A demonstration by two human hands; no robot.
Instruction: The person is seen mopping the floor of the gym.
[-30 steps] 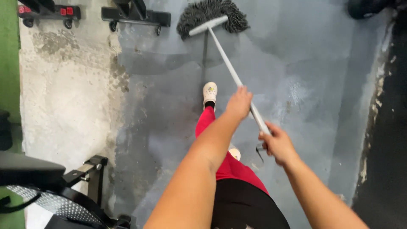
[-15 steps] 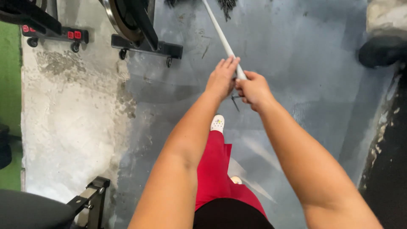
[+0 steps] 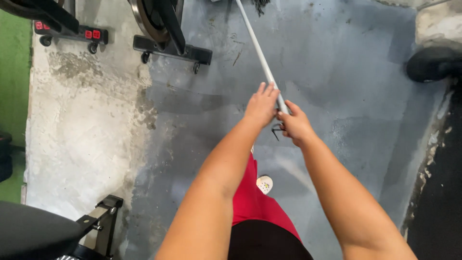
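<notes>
- Both hands close around a white mop handle [image 3: 260, 53]: the left hand [image 3: 262, 106] wraps it higher up, and the right hand [image 3: 294, 126] grips the near end just below, the two almost touching.
- The handle runs up and away from the hands to the top edge of the view; only a dark scrap of the mop head [image 3: 260, 5] shows there, resting on the floor.
- The grey floor [image 3: 346, 96] under the handle looks damp and streaked; to the left it gives way to a pale, rough concrete strip [image 3: 82, 120].
- To mop well here, keeping the hands spread a little on the handle would likely give steadier strokes and even pressure.
- An exercise bike base [image 3: 173, 50] stands close to the left of the handle, so strokes that way have little room.
- A black rounded object [image 3: 433, 62] sits well to the right, and a dark mat edge [image 3: 442, 183] runs down that side.
- The widest open floor lies between the handle and that right edge.
- A white shoe [image 3: 264, 184] stands below the hands.
</notes>
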